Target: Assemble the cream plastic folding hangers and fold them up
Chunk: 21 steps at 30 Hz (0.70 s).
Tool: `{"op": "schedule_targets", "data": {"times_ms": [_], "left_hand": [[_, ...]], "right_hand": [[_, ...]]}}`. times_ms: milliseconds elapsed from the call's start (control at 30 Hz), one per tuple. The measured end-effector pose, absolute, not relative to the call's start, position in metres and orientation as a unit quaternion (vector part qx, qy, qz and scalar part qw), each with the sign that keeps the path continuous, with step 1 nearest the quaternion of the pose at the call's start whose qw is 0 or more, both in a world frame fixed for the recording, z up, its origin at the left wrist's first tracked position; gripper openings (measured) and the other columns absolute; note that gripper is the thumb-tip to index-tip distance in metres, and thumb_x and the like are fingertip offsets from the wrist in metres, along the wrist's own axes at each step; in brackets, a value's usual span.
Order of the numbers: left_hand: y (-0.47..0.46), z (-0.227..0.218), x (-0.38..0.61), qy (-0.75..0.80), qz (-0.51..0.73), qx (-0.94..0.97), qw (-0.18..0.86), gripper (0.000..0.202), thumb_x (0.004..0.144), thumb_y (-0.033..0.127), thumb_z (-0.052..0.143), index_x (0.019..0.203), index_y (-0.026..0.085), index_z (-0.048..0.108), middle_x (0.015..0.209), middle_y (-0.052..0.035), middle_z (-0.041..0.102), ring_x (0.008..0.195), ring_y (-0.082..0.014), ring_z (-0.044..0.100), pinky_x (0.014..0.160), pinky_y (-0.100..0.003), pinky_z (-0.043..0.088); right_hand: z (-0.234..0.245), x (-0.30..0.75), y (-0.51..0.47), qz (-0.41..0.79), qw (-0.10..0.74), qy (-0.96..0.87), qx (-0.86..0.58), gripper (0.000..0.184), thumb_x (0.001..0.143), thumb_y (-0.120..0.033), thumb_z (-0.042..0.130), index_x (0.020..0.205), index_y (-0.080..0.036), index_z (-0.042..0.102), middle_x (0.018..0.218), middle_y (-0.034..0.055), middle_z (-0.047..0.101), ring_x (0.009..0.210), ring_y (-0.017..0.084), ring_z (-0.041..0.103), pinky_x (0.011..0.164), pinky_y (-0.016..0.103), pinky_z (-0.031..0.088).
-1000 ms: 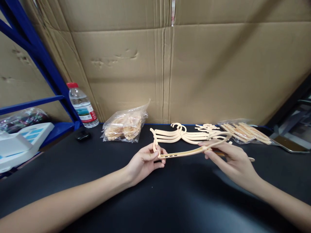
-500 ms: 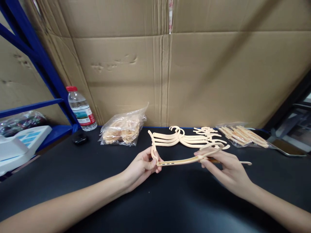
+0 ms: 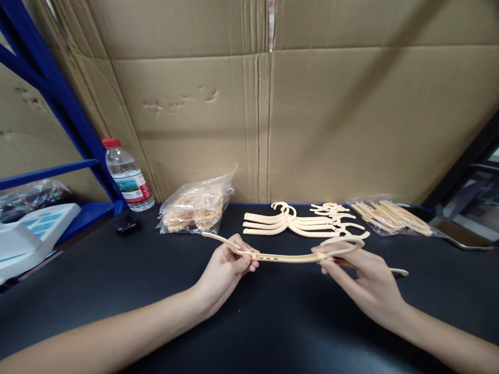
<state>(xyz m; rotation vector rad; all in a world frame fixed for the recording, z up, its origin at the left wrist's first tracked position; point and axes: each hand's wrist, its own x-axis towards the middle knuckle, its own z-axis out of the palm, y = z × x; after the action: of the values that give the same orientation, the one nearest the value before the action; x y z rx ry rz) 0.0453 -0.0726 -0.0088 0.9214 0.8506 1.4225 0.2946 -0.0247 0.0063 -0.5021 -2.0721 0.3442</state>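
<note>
A beige plastic clothes hanger [image 3: 290, 258] is stretched between my two hands above the black table. My left hand [image 3: 230, 265] is closed on its left end, where a curved end piece points out to the left over the fingers. My right hand [image 3: 360, 270] pinches the hanger near its hook [image 3: 346, 244], which curls above the fingers. Part of the hanger passes behind the right hand, and its tip shows on the far side. Just beyond, several beige hangers [image 3: 268, 223] lie stacked, with small loose beige pieces [image 3: 331, 210] at their right.
At the back left stand a water bottle [image 3: 128, 179] and a clear bag of beige parts [image 3: 195, 208]. Another bag of beige strips [image 3: 390, 215] lies back right beside a phone-like flat object [image 3: 460, 235]. A cardboard wall [image 3: 187, 104] closes the back; a blue frame [image 3: 74, 119] rises left.
The curved end piece in my left hand has swung from upright down to the left, nearly in line with the hanger's arm. My right hand keeps its hold near the hook.
</note>
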Motion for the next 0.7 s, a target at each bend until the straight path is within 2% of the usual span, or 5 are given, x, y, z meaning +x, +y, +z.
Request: {"op": "schedule_targets", "data": {"times_ms": [267, 367, 533, 600, 700], "left_hand": [[-0.074, -0.007, 0.044, 0.392, 0.608, 0.356, 0.591, 0.028, 0.061, 0.015, 0.085, 0.064, 0.013, 0.058, 0.082, -0.0019, 0.067, 0.074, -0.0086, 0.061, 0.072, -0.018, 0.051], [-0.076, -0.005, 0.046, 0.42, 0.602, 0.353, 0.58, 0.023, 0.065, 0.02, 0.083, 0.068, 0.013, 0.061, 0.081, -0.001, 0.065, 0.073, -0.0083, 0.06, 0.073, -0.018, 0.052], [-0.097, 0.003, 0.06, 0.492, 0.437, 0.466, 0.592, 0.015, 0.079, 0.028, 0.069, 0.078, 0.014, 0.063, 0.082, -0.0037, 0.064, 0.067, -0.012, 0.061, 0.066, -0.025, 0.054], [-0.11, 0.008, 0.066, 0.488, 0.358, 0.619, 0.502, 0.007, 0.078, 0.019, 0.065, 0.085, 0.015, 0.066, 0.083, -0.0065, 0.066, 0.076, -0.0182, 0.064, 0.071, -0.029, 0.055], [-0.122, 0.013, 0.069, 0.383, 0.278, 0.835, 0.281, 0.031, 0.079, 0.012, 0.062, 0.109, 0.019, 0.067, 0.114, -0.0129, 0.066, 0.111, -0.0295, 0.058, 0.099, -0.041, 0.045]], "right_hand": [[-0.005, 0.297, -0.02, 0.214, 0.49, -0.787, -0.308, 0.014, 0.089, -0.025, 0.058, 0.076, -0.022, 0.064, 0.087, 0.0032, 0.063, 0.08, 0.017, 0.062, 0.068, 0.025, 0.051], [-0.002, 0.297, -0.015, 0.255, 0.513, -0.753, -0.324, 0.009, 0.089, -0.028, 0.059, 0.085, -0.022, 0.063, 0.081, 0.0023, 0.06, 0.07, 0.016, 0.062, 0.065, 0.027, 0.052], [0.007, 0.299, -0.002, 0.289, 0.559, -0.69, -0.358, 0.016, 0.084, -0.035, 0.064, 0.092, -0.021, 0.059, 0.083, 0.0023, 0.059, 0.075, 0.017, 0.061, 0.067, 0.027, 0.053], [0.006, 0.299, 0.002, 0.268, 0.57, -0.687, -0.364, 0.02, 0.082, -0.036, 0.067, 0.089, -0.021, 0.056, 0.085, 0.0026, 0.058, 0.079, 0.017, 0.06, 0.067, 0.027, 0.051], [-0.001, 0.296, 0.004, 0.263, 0.543, -0.712, -0.359, 0.021, 0.081, -0.036, 0.067, 0.086, -0.021, 0.053, 0.083, 0.0019, 0.058, 0.073, 0.015, 0.057, 0.063, 0.027, 0.049]]}}
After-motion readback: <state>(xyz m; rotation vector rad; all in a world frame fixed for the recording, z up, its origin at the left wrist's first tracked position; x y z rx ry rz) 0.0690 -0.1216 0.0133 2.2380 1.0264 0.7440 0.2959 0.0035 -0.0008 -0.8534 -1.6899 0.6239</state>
